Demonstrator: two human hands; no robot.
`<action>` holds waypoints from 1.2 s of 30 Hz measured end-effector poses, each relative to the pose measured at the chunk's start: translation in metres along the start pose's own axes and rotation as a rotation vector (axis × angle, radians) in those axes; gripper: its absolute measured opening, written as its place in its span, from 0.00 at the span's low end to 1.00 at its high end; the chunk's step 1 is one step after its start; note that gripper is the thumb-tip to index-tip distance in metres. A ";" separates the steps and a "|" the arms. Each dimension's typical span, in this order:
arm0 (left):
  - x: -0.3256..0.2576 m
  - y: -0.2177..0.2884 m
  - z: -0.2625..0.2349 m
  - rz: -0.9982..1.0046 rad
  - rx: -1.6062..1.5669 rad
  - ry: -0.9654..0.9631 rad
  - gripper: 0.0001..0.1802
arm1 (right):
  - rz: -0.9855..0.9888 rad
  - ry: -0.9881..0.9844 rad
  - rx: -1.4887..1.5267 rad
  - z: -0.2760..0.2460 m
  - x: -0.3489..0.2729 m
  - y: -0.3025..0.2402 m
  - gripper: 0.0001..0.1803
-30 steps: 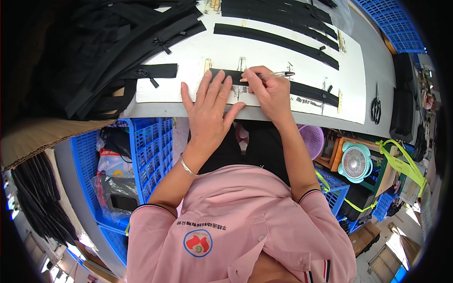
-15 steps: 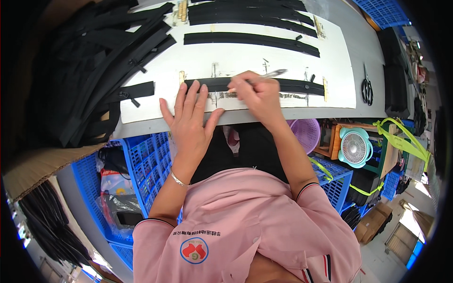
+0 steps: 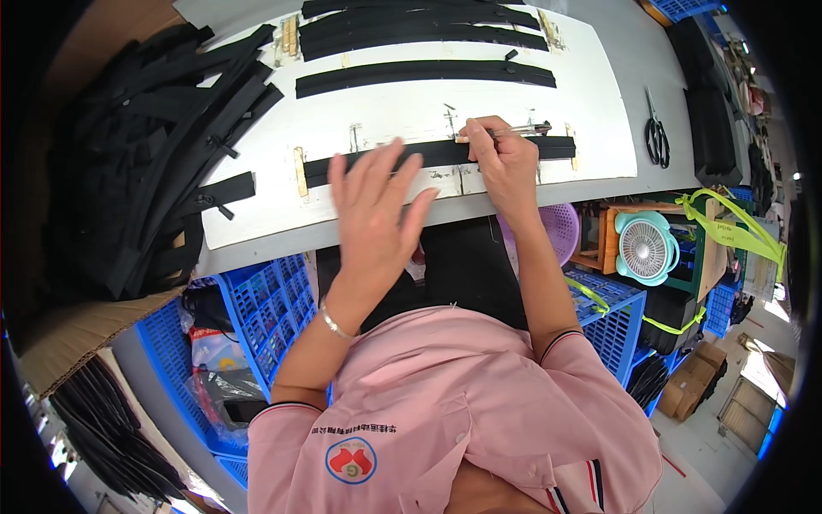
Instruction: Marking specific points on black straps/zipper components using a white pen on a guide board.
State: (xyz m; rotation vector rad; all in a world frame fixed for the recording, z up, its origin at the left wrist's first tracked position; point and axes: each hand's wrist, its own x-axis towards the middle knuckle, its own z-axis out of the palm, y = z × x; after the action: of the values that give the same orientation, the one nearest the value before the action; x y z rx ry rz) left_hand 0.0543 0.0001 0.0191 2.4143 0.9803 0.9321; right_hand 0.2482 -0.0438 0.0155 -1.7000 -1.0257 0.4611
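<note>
Pen (image 3: 514,131) is gripped in the right hand (image 3: 511,171), pinched between the thumb and bent fingers, its pale tip turned to the left of the grip and its shaft projecting on the right. Just under that grip, a black zip strip (image 3: 445,154) is laid crosswise on the white board (image 3: 592,111), extended to both sides of the pinch. The tip is held at the strip's far edge; whether contact is made cannot be told.

Left of the grip, the left hand (image 3: 374,210) is seen blurred, with nothing grasped: its fingers are spread over the strip, but whether the strip is being pressed cannot be told. On the near side of the strip, just left of the gripping fingers, dark marks (image 3: 461,178) are seen on the board. Beyond the grip, a second strip (image 3: 411,77) is laid out; far to the left, black strips are heaped in a pile (image 3: 120,163), and well to the right, scissors (image 3: 657,141) are placed.

The step in hand is judged to be the marking of the strip by pen, with the board's marks used as a guide. For the next move, the strip should be kept flat and straight, and the tip aligned with a mark and lightly applied, so that nothing is dragged.
</note>
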 end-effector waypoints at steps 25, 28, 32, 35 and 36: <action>0.029 0.012 0.045 -0.004 -0.120 0.096 0.07 | -0.263 0.000 -0.153 -0.007 -0.001 0.012 0.10; 0.026 0.009 0.043 -0.015 -0.100 0.078 0.07 | -0.236 -0.125 -0.112 -0.011 -0.004 0.011 0.11; 0.028 0.011 0.043 -0.037 -0.066 0.054 0.07 | -0.260 0.207 -0.076 -0.042 -0.022 0.014 0.05; 0.032 0.015 0.045 -0.025 -0.072 0.052 0.07 | -0.439 0.465 -0.354 -0.080 -0.020 0.021 0.10; 0.034 0.017 0.044 -0.027 -0.058 0.044 0.07 | -0.483 0.470 -0.498 -0.092 -0.021 0.027 0.16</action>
State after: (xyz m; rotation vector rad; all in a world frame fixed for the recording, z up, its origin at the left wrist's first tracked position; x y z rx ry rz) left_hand 0.1113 0.0091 0.0116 2.3362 0.9846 0.9941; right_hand 0.3141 -0.1169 0.0216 -1.7783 -1.1995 -0.5256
